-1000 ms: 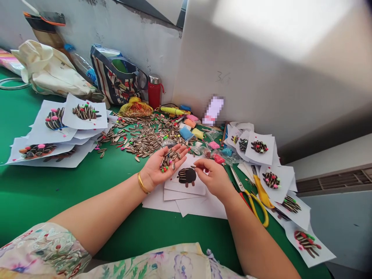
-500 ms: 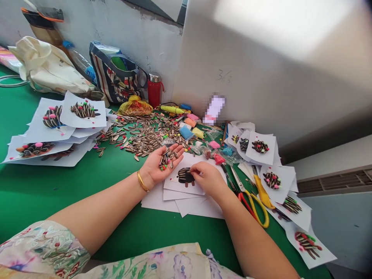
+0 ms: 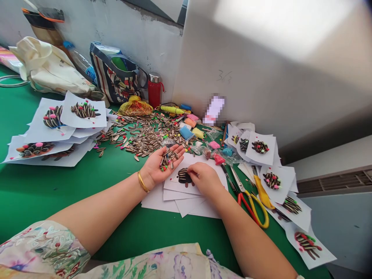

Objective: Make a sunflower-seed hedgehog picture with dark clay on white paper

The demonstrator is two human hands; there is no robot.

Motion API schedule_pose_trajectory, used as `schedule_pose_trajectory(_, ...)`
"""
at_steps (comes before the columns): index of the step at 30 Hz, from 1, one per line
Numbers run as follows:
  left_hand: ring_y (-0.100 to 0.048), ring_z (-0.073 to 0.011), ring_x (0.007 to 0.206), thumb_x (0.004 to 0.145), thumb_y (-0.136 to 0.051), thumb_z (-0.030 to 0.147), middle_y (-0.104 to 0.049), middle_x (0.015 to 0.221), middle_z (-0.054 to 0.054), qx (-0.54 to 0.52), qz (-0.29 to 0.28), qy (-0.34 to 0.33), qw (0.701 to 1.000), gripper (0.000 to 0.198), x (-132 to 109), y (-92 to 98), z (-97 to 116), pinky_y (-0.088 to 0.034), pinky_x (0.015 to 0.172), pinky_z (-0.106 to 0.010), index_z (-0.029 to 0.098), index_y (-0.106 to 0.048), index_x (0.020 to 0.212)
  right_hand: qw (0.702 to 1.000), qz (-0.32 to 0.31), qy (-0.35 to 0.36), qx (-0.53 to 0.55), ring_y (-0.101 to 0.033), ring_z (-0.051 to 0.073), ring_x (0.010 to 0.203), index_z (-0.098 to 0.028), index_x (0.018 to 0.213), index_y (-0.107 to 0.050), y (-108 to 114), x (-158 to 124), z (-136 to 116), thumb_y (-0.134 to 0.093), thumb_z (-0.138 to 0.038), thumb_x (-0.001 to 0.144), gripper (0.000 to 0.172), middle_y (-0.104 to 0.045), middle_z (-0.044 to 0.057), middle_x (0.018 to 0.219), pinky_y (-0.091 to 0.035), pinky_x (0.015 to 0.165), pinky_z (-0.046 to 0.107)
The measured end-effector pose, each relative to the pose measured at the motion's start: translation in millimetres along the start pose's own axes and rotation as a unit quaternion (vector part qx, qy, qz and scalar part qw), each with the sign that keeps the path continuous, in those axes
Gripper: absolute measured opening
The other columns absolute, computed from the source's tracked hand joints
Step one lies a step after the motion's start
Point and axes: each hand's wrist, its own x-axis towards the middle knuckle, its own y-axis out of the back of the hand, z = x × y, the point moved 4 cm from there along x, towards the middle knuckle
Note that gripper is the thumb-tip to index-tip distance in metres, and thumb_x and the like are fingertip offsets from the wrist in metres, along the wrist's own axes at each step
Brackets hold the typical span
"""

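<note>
My left hand (image 3: 158, 164) lies palm up over the green table (image 3: 58, 186), cupping several striped sunflower seeds (image 3: 167, 158) and small coloured beads. My right hand (image 3: 203, 177) rests with pinched fingers on a dark clay hedgehog shape (image 3: 183, 176) stuck to a white paper sheet (image 3: 180, 186). The fingertips press at the shape's right side; what they pinch is hidden. More blank sheets lie stacked under that one.
A heap of loose seeds (image 3: 142, 133) lies behind my hands. Finished hedgehog sheets are stacked at left (image 3: 55, 128) and at right (image 3: 270, 170). Yellow-handled scissors (image 3: 252, 199), clay blocks (image 3: 188, 130), a red bottle (image 3: 154, 91) and bags (image 3: 116, 77) stand along the wall.
My right hand has come down and left onto the clay shape, covering its right side. My left hand has stayed palm up with the seeds.
</note>
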Motion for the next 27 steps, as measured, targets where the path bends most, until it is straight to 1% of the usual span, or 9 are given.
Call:
schedule_pose_trajectory(3, -0.065, -0.0259, 0.114, 0.101, -0.033, 0.027, -0.068, 0.119, -0.017, 0.004, 0.011, 0.001, 1.000, 0.038, -0.9, -1.3, -0.6, -0.059, 0.087, -0.038, 0.012, -0.055, 0.128, 1.000, 0.004, 0.007, -0.005, -0.059, 0.017, 0.077, -0.023, 0.085, -0.069, -2.0, -0.6, 1.3, -0.058, -0.012, 0.087, 0.015, -0.066, 0.002, 0.080, -0.042, 0.069, 0.028)
schedule_pose_trajectory(6, -0.064, -0.0267, 0.117, 0.101, -0.033, 0.028, -0.068, 0.120, -0.017, 0.003, 0.011, -0.001, 1.000, 0.038, -0.3, -1.1, -0.5, -0.059, 0.089, -0.039, 0.012, -0.055, 0.128, 1.000, 0.004, 0.012, -0.016, -0.059, 0.017, 0.079, -0.023, 0.086, -0.070, -3.3, -0.4, 1.7, -0.058, -0.014, 0.088, 0.015, -0.066, 0.002, 0.082, -0.041, 0.071, 0.028)
schedule_pose_trajectory(9, -0.062, -0.0273, 0.119, 0.101, -0.034, 0.028, -0.067, 0.121, -0.017, 0.003, 0.005, -0.001, 1.000, 0.038, 0.5, -0.1, -0.5, -0.057, 0.092, -0.042, 0.011, -0.055, 0.128, 0.999, -0.005, 0.011, -0.031, -0.059, 0.017, 0.080, -0.022, 0.086, -0.071, -4.3, 0.6, 1.1, -0.058, -0.015, 0.089, 0.016, -0.067, 0.003, 0.083, -0.041, 0.072, 0.027)
schedule_pose_trajectory(15, -0.062, -0.0262, 0.120, 0.101, -0.034, 0.027, -0.067, 0.123, -0.016, 0.005, 0.004, 0.000, 1.000, 0.036, -0.2, 0.0, -1.5, -0.056, 0.095, -0.042, 0.011, -0.056, 0.124, 0.997, -0.030, 0.012, -0.067, -0.060, 0.017, 0.082, -0.022, 0.087, -0.074, -5.2, 2.9, -3.5, -0.057, -0.017, 0.091, 0.018, -0.068, 0.004, 0.084, -0.041, 0.074, 0.027)
schedule_pose_trajectory(21, -0.062, -0.0269, 0.120, 0.101, -0.034, 0.028, -0.066, 0.124, -0.016, 0.002, -0.005, 0.005, 1.000, 0.036, -0.3, 0.3, -2.7, -0.055, 0.096, -0.043, 0.011, -0.056, 0.125, 0.996, -0.041, 0.007, -0.075, -0.061, 0.017, 0.085, -0.021, 0.089, -0.075, -6.5, 4.9, -3.4, -0.057, -0.017, 0.090, 0.019, -0.069, 0.004, 0.085, -0.042, 0.077, 0.027)
schedule_pose_trajectory(24, -0.061, -0.0269, 0.120, 0.101, -0.035, 0.028, -0.066, 0.124, -0.016, 0.000, -0.008, 0.008, 1.000, 0.036, 0.1, 1.4, -3.3, -0.055, 0.097, -0.043, 0.011, -0.056, 0.126, 0.996, -0.041, 0.010, -0.076, -0.061, 0.017, 0.085, -0.022, 0.089, -0.075, -8.5, 4.7, -2.0, -0.058, -0.017, 0.090, 0.018, -0.069, 0.004, 0.085, -0.042, 0.077, 0.027)
schedule_pose_trajectory(27, -0.060, -0.0273, 0.122, 0.101, -0.036, 0.028, -0.066, 0.124, -0.016, -0.001, -0.015, 0.010, 1.000, 0.037, 0.4, 1.7, -3.3, -0.054, 0.097, -0.042, 0.011, -0.055, 0.127, 0.997, -0.029, 0.015, -0.074, -0.061, 0.017, 0.084, -0.021, 0.087, -0.074, -8.1, 3.4, -1.8, -0.058, -0.016, 0.090, 0.018, -0.069, 0.004, 0.085, -0.042, 0.076, 0.027)
